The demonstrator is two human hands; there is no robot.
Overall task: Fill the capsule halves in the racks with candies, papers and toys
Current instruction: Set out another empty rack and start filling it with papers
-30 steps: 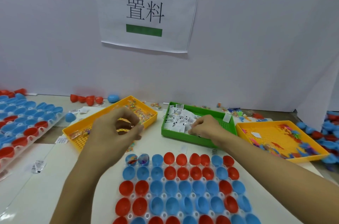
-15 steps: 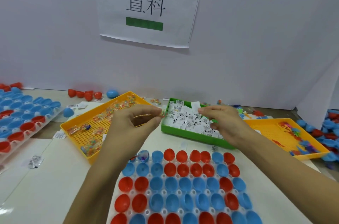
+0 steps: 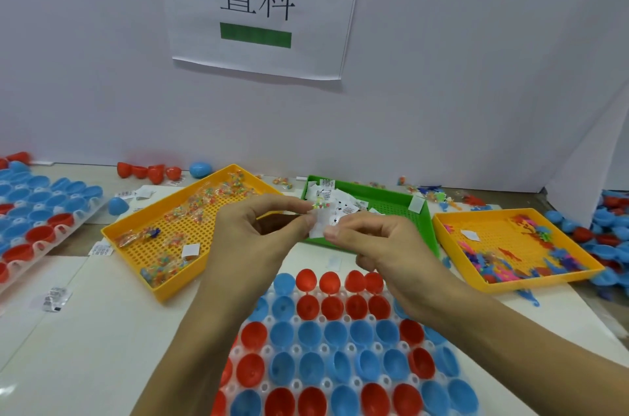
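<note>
A white rack point(image 3: 340, 361) of red and blue capsule halves lies in front of me. Above its far edge my left hand point(image 3: 258, 231) pinches a small clear candy packet point(image 3: 320, 206). My right hand point(image 3: 371, 242) pinches a folded white paper point(image 3: 323, 223) right beside it, fingertips almost touching the left hand's. Behind the hands stand the yellow candy tray point(image 3: 163, 238), the green paper tray point(image 3: 388, 202) and the yellow toy tray point(image 3: 517, 245).
A second rack point(image 3: 37, 211) of capsule halves lies at the far left. Loose red halves point(image 3: 149, 172) and a blue capsule point(image 3: 200, 169) sit by the back wall. More loose halves point(image 3: 609, 231) pile at the right edge. Paper slips point(image 3: 54, 298) lie scattered on the table.
Both hands have risen from their trays and come together over the rack's far edge, the left carrying a candy packet, the right a paper slip.
</note>
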